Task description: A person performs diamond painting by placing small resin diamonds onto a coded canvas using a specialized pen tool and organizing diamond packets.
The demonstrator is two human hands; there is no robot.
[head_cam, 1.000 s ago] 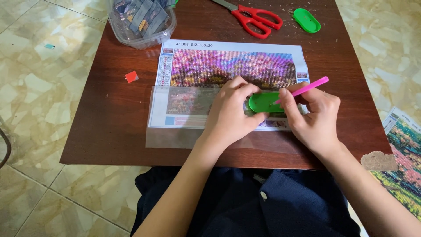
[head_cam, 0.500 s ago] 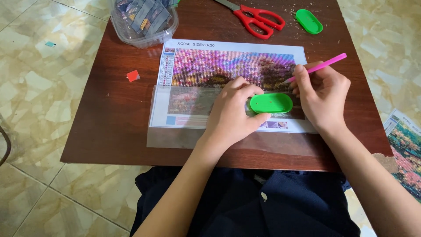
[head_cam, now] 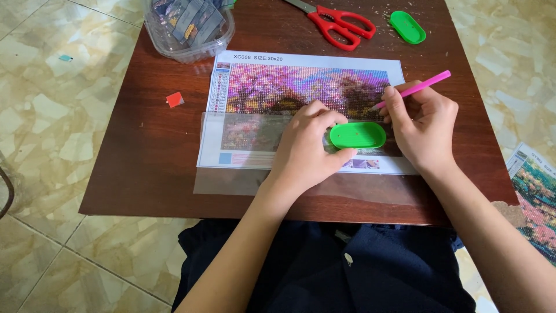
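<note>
A diamond-painting canvas [head_cam: 301, 87] with pink and purple tones lies on the brown wooden table [head_cam: 145, 156]. A clear film [head_cam: 231, 179] is peeled back over its lower part. My left hand [head_cam: 304, 148] grips the left end of a small green oval tray [head_cam: 358, 134] that rests on the canvas. My right hand [head_cam: 420, 124] holds a pink pen [head_cam: 420, 88], its tip touching the canvas just above the tray.
Red-handled scissors [head_cam: 339, 26] and a second green oval tray [head_cam: 408, 26] lie at the table's far edge. A clear plastic tub [head_cam: 188, 29] of small bags stands at far left. A small red square [head_cam: 174, 99] sits left of the canvas. Another canvas [head_cam: 536, 191] lies on the tiled floor at right.
My right hand lifted the pen out of the green tray and carried it up and right, then lowered its tip onto the canvas. My left hand stayed on the tray.
</note>
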